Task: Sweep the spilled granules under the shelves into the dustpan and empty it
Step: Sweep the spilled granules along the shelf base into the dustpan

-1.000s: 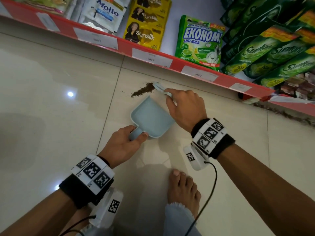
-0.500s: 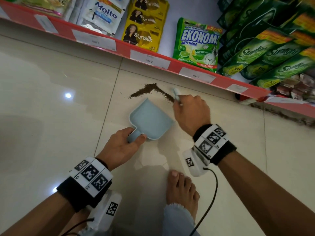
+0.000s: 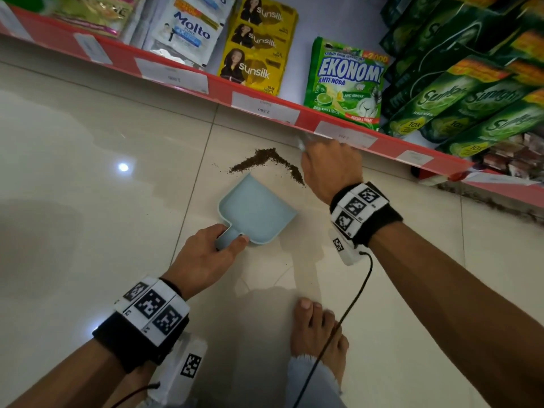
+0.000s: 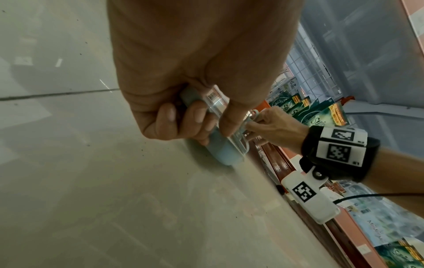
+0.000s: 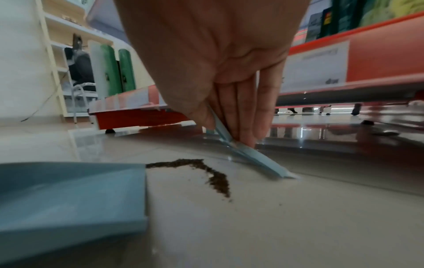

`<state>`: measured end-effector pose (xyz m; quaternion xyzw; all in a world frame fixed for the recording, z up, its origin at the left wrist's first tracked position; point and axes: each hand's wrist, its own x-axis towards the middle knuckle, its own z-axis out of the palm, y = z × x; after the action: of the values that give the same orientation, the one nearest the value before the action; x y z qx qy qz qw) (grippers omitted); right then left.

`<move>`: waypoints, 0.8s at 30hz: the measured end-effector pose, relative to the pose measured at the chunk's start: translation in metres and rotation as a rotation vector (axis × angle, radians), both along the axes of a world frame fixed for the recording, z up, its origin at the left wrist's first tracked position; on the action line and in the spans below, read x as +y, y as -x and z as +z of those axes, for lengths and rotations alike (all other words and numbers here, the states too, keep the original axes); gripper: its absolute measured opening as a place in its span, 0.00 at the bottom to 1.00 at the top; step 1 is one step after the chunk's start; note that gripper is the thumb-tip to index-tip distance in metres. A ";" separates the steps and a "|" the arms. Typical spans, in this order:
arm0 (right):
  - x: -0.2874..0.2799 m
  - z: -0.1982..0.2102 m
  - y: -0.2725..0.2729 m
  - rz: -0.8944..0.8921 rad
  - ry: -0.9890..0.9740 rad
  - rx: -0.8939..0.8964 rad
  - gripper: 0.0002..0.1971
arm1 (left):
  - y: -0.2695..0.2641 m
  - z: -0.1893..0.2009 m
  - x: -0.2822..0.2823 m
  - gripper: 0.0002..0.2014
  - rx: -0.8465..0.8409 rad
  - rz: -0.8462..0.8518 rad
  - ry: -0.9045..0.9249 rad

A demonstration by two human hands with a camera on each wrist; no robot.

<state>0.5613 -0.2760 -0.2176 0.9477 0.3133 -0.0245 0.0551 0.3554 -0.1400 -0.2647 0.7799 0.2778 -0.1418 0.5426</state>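
Dark brown granules point(image 3: 266, 164) point(image 5: 206, 172) lie in a bent line on the glossy tile floor, just beyond the open mouth of a light blue dustpan point(image 3: 256, 213) point(image 5: 69, 195). My left hand point(image 3: 206, 257) point(image 4: 183, 116) grips the dustpan's short handle and keeps the pan flat on the floor. My right hand point(image 3: 329, 169) point(image 5: 229, 108) holds a small light blue brush point(image 5: 250, 159) whose end touches the floor to the right of the granules, at the red shelf's edge. In the head view the brush is almost hidden behind that hand.
A low red shelf point(image 3: 265, 110) with price labels runs across above the spill, stocked with sachets and green detergent pouches point(image 3: 344, 83). There is a dark gap under it point(image 5: 344, 112). My bare foot point(image 3: 316, 331) stands behind the dustpan. A wrist cable point(image 3: 347, 313) hangs near it.
My right hand has swung the brush from the left end of the granules to the right and back toward the shelf, leaving the granules as a bent line. The dustpan stayed put.
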 end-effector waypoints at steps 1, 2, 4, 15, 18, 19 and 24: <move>0.003 -0.002 0.004 0.059 -0.002 0.032 0.15 | 0.001 0.000 0.001 0.16 -0.005 -0.003 -0.001; 0.004 -0.002 0.009 0.097 -0.015 0.062 0.15 | 0.002 0.000 0.001 0.16 -0.009 -0.004 -0.001; 0.002 0.002 0.019 0.136 -0.052 0.078 0.13 | 0.005 0.000 0.004 0.17 -0.016 0.007 0.009; 0.040 0.002 -0.002 0.201 -0.060 0.077 0.10 | 0.028 -0.001 0.010 0.18 -0.024 0.072 0.012; 0.042 0.001 0.002 0.306 -0.011 0.167 0.18 | 0.035 -0.002 0.011 0.18 -0.015 0.085 0.000; 0.035 0.005 0.004 0.323 -0.014 0.202 0.20 | 0.037 -0.002 0.011 0.18 -0.012 0.092 0.000; -0.001 0.030 0.002 0.340 -0.011 0.272 0.14 | 0.049 -0.004 0.016 0.18 -0.011 0.141 -0.005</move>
<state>0.5597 -0.2772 -0.1880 0.8695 0.4733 -0.1409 0.0107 0.3069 -0.1241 -0.2684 0.7605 0.3294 -0.0981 0.5509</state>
